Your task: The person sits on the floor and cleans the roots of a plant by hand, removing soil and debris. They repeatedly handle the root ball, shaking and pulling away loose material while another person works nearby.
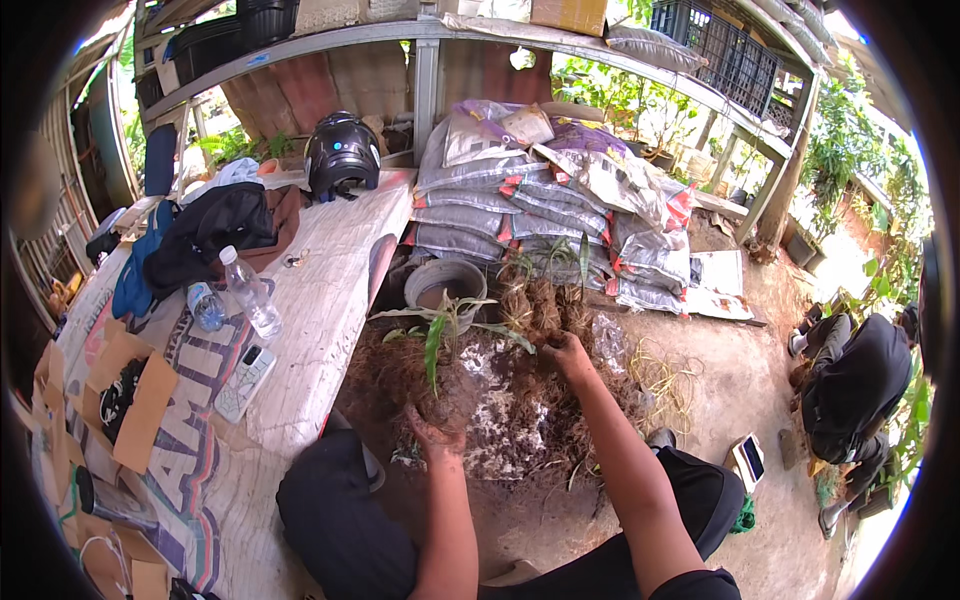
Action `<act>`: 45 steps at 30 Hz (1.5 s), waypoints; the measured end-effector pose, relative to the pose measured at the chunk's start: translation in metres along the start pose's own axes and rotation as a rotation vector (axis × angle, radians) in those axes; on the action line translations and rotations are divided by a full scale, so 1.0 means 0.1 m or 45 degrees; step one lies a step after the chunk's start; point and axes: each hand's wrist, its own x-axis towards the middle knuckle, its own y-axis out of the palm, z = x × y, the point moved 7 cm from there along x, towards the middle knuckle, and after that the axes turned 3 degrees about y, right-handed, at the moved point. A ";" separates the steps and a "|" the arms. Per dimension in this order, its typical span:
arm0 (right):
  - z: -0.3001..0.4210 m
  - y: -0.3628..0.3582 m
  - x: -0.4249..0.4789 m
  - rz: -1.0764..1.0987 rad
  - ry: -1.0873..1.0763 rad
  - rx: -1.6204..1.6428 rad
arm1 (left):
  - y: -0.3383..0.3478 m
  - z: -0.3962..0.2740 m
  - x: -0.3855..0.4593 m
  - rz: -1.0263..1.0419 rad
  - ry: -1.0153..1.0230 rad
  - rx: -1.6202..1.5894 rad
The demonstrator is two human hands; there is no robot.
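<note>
My left hand (437,439) holds the muddy root ball (446,394) of a leafy plant (437,341) from below, and the plant stands upright above it. My right hand (568,355) reaches to dark soil and fibre just in front of several fibre-wrapped root balls (546,304) with shoots. Its fingertips are partly hidden in the dark material, so I cannot tell whether they grip anything. Loose root fibre and soil (540,420) cover a whitish sheet (487,450) between my knees. Behind the plant stands a grey bucket (444,283) with brownish contents.
Filled sacks (517,202) are stacked behind the plants. On the left, a sheet-covered platform (322,330) carries a black helmet (343,156), plastic bottles (253,294), a phone (245,382) and an open cardboard box (139,405). Another person (855,382) crouches at right. Yellowish strings (667,382) lie on the ground.
</note>
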 end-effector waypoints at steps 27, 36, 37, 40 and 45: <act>0.55 1.26 -0.99 -0.099 -0.874 -0.775 | 0.41 0.42 -0.25 0.301 0.132 0.704; 0.08 1.02 -0.67 -0.072 -0.420 0.350 | 0.41 0.54 -0.22 0.045 -0.198 -0.051; 0.14 1.03 -0.70 -0.124 -0.507 0.262 | 0.37 0.51 -0.21 0.031 -0.155 -0.037; 0.04 1.03 -0.72 -0.170 -0.398 0.425 | 0.36 0.46 -0.20 0.021 -0.120 0.045; -0.49 1.06 -0.48 0.178 0.047 0.938 | 0.47 0.48 -0.20 0.076 -0.166 0.155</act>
